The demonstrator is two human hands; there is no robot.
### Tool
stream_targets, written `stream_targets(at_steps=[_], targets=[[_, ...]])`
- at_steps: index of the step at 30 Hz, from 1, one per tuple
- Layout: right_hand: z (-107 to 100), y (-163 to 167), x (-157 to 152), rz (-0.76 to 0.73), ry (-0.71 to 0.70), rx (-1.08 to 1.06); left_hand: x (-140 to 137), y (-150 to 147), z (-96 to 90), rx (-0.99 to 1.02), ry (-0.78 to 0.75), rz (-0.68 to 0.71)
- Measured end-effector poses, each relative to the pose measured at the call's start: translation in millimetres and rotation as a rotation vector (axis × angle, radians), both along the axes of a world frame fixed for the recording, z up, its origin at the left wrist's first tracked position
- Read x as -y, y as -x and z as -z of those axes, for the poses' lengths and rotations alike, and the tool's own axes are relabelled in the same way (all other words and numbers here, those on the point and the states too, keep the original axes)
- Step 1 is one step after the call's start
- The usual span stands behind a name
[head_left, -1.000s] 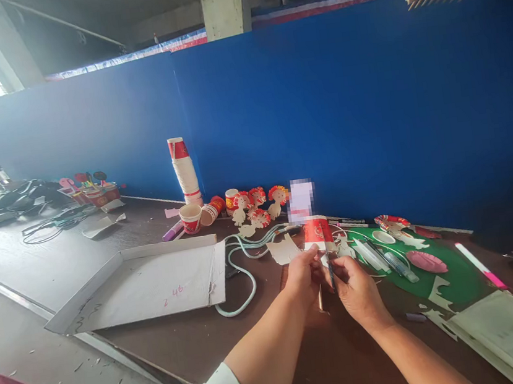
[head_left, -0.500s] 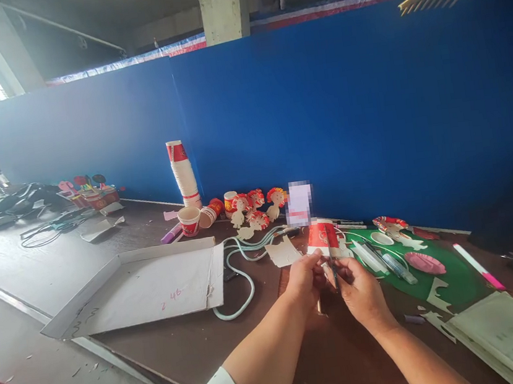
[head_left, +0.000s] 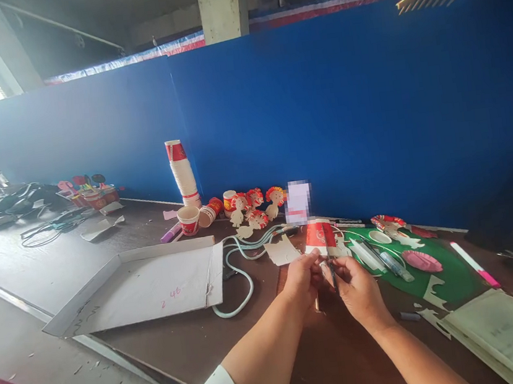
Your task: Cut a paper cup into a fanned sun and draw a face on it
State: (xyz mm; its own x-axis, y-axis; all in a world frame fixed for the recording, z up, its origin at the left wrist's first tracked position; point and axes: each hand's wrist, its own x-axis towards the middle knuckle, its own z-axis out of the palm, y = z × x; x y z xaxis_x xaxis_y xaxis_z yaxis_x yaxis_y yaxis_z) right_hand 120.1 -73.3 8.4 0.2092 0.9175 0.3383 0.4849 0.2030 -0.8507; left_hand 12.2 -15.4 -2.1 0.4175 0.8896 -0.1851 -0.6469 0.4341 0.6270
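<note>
Little has shifted in the last second: the left hand (head_left: 302,276) pinches a red-and-white paper cup (head_left: 316,236) above the brown table (head_left: 177,348) while the right hand (head_left: 360,288) grips dark scissors (head_left: 333,274) against its side, suggesting the cut has barely advanced.

Scissors (head_left: 332,272) across red paper cup (head_left: 315,234)

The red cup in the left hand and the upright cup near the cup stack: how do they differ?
The red cup is in the left hand; the upright cup stands on the table. The red cup is white toward the hand; the upright cup is white on top. Both are red and white.
</note>
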Motion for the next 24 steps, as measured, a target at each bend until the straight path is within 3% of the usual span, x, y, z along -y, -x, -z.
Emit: stream_targets(at_steps=[24], targets=[[-5.9, 0.4, -1.6, 0.041, 0.002, 0.024, 2.0, -0.9, -4.3, 0.033, 0.038, -0.009]])
